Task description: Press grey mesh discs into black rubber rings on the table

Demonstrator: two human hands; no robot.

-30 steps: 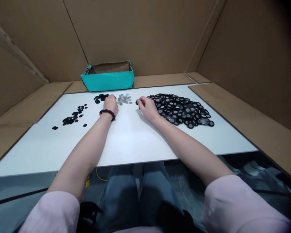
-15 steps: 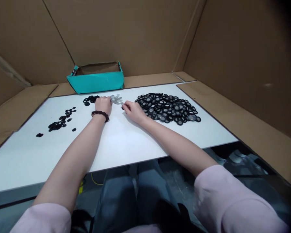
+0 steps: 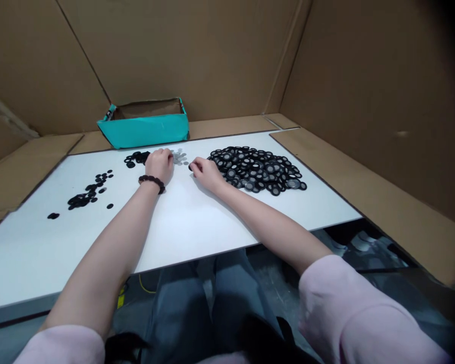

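Note:
My right hand (image 3: 207,173) pinches a small black disc (image 3: 191,167) between thumb and fingertips, just left of a big pile of black rings with grey centres (image 3: 256,169). My left hand (image 3: 160,164), with a dark beaded bracelet (image 3: 152,183) at the wrist, is closed with its fingers turned down; whatever it holds is hidden. Small clear grey discs (image 3: 180,156) lie between the two hands. Left of my left hand is a small heap of black rings (image 3: 135,158). Farther left, loose black discs (image 3: 84,198) are scattered.
A turquoise open box (image 3: 146,131) stands behind the white tabletop (image 3: 189,217). Cardboard walls (image 3: 189,55) rise at the back and both sides. Cardboard strips (image 3: 333,177) border the table. My legs are below its front edge.
The whole view has shifted slightly, so the table and piles appear a little farther left. Both hands stay in nearly the same places, and the right still pinches the black disc.

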